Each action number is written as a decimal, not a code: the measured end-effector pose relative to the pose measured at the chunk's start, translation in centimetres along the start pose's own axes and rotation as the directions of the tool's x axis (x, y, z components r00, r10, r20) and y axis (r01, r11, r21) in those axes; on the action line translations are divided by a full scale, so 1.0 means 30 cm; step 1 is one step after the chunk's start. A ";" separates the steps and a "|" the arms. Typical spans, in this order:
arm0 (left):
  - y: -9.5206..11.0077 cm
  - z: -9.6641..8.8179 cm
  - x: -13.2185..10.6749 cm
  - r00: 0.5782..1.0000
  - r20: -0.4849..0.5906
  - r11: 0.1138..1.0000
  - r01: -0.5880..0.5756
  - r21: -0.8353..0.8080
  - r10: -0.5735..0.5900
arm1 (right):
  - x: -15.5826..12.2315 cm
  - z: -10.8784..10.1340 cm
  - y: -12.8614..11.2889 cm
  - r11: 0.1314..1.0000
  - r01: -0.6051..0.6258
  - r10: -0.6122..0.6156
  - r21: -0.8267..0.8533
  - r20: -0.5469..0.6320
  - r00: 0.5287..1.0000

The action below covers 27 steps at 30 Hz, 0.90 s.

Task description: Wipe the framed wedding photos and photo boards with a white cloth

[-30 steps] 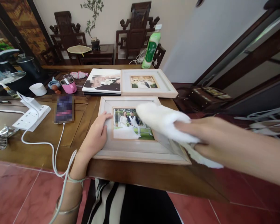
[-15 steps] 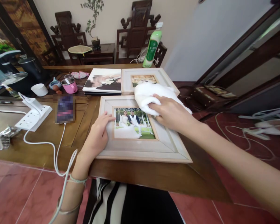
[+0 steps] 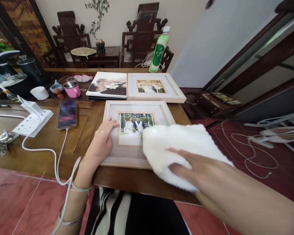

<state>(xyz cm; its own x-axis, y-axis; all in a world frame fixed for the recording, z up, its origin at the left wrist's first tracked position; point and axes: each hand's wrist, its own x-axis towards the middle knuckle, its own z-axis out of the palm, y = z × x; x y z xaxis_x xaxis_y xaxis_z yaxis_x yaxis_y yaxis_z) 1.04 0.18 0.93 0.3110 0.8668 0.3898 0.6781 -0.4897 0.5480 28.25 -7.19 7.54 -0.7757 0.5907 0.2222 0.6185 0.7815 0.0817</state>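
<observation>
A pale wooden picture frame (image 3: 131, 109) with a wedding photo lies flat at the near edge of the wooden table (image 3: 46, 147). My left hand (image 3: 101, 142) rests flat on its left border, fingers spread, thumb at the photo's edge. My right hand (image 3: 193, 168) presses a white fluffy cloth (image 3: 171, 145) onto the frame's lower right corner; the hand is blurred by motion and its fingers lie over the cloth. The cloth hides the frame's right side.
Behind lie a second pale frame (image 3: 155, 88) and a photo album (image 3: 107, 85). A phone (image 3: 67, 114) on a white cable, a power strip (image 3: 33, 120), a pink mug (image 3: 72, 88), a white cup (image 3: 39, 93) and a green bottle (image 3: 158, 54) stand on the table. Cables lie on the red floor at right.
My right hand swept the cloth from the frame's upper right corner down to its lower right corner, toward me. My left hand stayed on the left border.
</observation>
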 end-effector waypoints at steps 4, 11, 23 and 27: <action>-0.001 0.003 0.000 0.998 0.046 0.996 0.037 0.086 -0.041 | 0.005 -0.009 -0.069 0.997 0.007 -0.004 0.075 -0.038 0.999; -0.009 0.005 -0.008 0.995 0.086 0.990 0.028 0.140 -0.040 | 0.159 0.160 0.129 0.978 -0.208 0.207 0.018 0.046 0.977; -0.014 0.000 -0.005 0.995 0.086 0.995 0.037 0.096 -0.045 | 0.264 0.154 0.198 0.967 -0.257 0.250 -0.002 0.238 0.939; -0.016 0.004 -0.007 0.997 0.065 0.992 0.037 0.121 -0.045 | 0.131 0.072 0.057 0.970 -0.196 0.145 0.144 0.306 0.941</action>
<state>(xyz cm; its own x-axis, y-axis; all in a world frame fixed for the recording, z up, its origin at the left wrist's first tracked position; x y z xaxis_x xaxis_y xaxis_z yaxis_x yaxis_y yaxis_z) 0.75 0.25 0.50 0.3223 0.8924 0.3160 0.7650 -0.4421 0.4683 25.99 -3.10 6.44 -0.6784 0.7308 -0.0759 0.7343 0.6708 -0.1041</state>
